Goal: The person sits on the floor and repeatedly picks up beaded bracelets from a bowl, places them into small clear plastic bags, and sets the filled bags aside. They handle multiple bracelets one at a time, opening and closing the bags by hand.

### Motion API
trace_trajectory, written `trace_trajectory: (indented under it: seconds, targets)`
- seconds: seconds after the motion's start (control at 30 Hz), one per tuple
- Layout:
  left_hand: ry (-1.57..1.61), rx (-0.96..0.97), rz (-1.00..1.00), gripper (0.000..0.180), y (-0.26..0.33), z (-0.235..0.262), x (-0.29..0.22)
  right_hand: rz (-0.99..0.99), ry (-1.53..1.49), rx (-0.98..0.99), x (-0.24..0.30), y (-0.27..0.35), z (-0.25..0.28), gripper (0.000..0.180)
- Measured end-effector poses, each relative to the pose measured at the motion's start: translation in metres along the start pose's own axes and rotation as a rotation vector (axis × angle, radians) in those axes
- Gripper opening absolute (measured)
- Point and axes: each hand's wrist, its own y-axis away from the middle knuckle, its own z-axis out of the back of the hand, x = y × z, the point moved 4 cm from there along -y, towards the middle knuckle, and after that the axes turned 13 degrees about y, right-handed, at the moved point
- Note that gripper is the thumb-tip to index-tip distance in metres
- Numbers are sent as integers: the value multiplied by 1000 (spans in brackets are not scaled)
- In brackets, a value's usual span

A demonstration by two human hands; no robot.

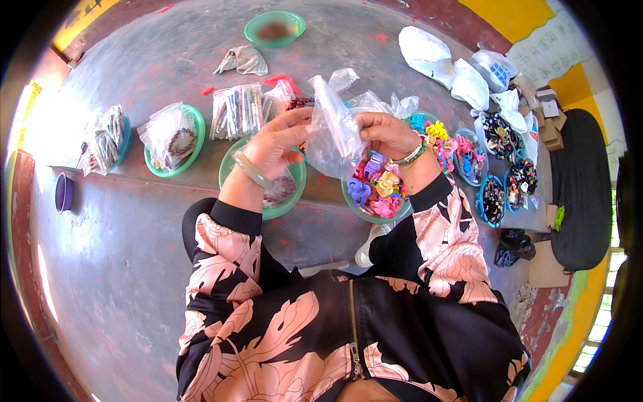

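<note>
Two bare hands, raised over the front edge of a grey platform (pixel 167 74). Right hand (pixel 388 137): fingers pinched on the right side of one clear plastic bag (pixel 331 130). Left hand (pixel 284 137): at the bag's left side, thumb parted from the fingers; cannot tell whether it grips. Bag: upright in mid-air between both hands.

Along the front edge: one green basin (pixel 281 211), partly behind the left forearm; one basin (pixel 360 211) of coloured hair ornaments (pixel 385 184), below the right hand; one green basin (pixel 200 130) farther left, holding a bagged bracelet (pixel 181 143). Bagged pens (pixel 244 110) between the two green basins. Toward the far edge: one crumpled cloth (pixel 244 61). Far right corner: white plastic bags (pixel 425 57).
</note>
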Motion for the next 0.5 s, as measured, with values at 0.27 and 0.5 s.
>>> trace_trajectory:
  seconds: [0.27,0.5]
  targets:
    - [-348,-326,-111,12,-9,25,13,100,383,-422,7,-21,-13,30]
    - [-613,-387,-133,18,-9,24,11,244,1101,-649,6,-27,-46,28]
